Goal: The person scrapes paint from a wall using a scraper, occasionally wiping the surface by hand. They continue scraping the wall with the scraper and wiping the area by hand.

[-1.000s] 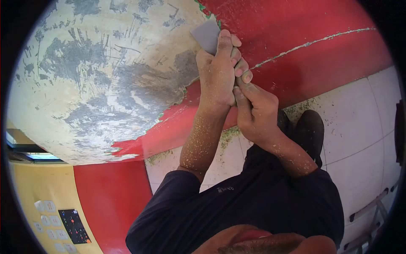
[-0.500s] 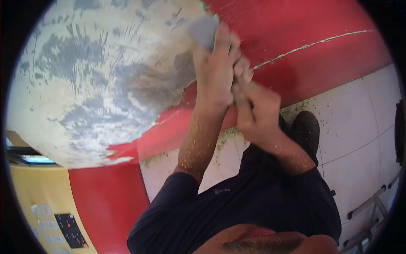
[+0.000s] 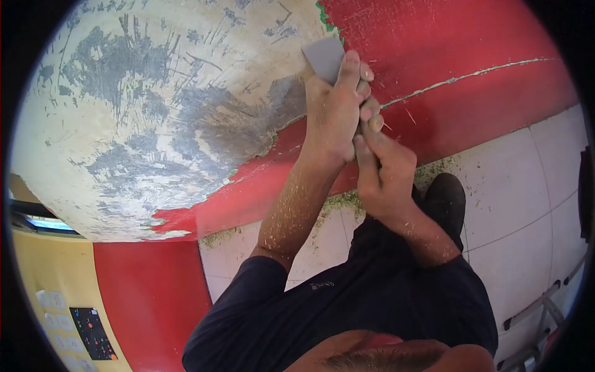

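Observation:
A scraper [image 3: 324,59] with a wide grey blade lies against the wall, its edge beside the border between bare patch and red paint. My left hand [image 3: 331,115] is closed around it just below the blade. Lower down, my right hand [image 3: 387,170] is closed around the handle end, most of which the fingers hide. To the left spreads the stripped wall patch [image 3: 204,118], whitish and grey with scratch marks. Red paint [image 3: 446,37] covers the wall on the right, with a ragged green-edged border. Pale flakes cling to both forearms.
Paint flakes [image 3: 338,201] litter the white tiled floor [image 3: 508,186] along the foot of the wall. A pale scraped line [image 3: 465,77] crosses the red paint. Metal legs [image 3: 545,310] of some object stand at lower right. Papers [image 3: 59,322] hang on a yellow wall at lower left.
The blade and both hands have shifted slightly right and down in the view, and the camera view has shifted a little too. Both hands keep their hold on the scraper.

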`<control>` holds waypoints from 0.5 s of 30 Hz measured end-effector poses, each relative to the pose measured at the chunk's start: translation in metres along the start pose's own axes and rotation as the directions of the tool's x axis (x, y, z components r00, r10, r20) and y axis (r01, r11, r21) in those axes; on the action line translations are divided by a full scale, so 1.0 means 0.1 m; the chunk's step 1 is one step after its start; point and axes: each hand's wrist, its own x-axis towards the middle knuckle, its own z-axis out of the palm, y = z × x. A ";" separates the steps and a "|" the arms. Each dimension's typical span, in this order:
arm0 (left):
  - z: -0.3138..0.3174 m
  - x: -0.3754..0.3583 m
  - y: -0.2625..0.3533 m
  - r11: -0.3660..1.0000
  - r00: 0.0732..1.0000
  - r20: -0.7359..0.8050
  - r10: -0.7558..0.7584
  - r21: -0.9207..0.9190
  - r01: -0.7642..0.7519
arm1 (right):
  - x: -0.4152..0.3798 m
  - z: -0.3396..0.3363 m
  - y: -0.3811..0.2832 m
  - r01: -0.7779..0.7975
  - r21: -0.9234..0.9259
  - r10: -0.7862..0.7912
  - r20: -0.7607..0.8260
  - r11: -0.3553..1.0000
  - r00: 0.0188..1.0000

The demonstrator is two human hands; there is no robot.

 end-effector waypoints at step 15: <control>-0.04 -0.01 -0.06 1.000 1.000 0.026 0.015 0.010 -0.015 | -0.08 0.09 0.12 0.002 0.011 -0.001 -0.061 1.000 0.998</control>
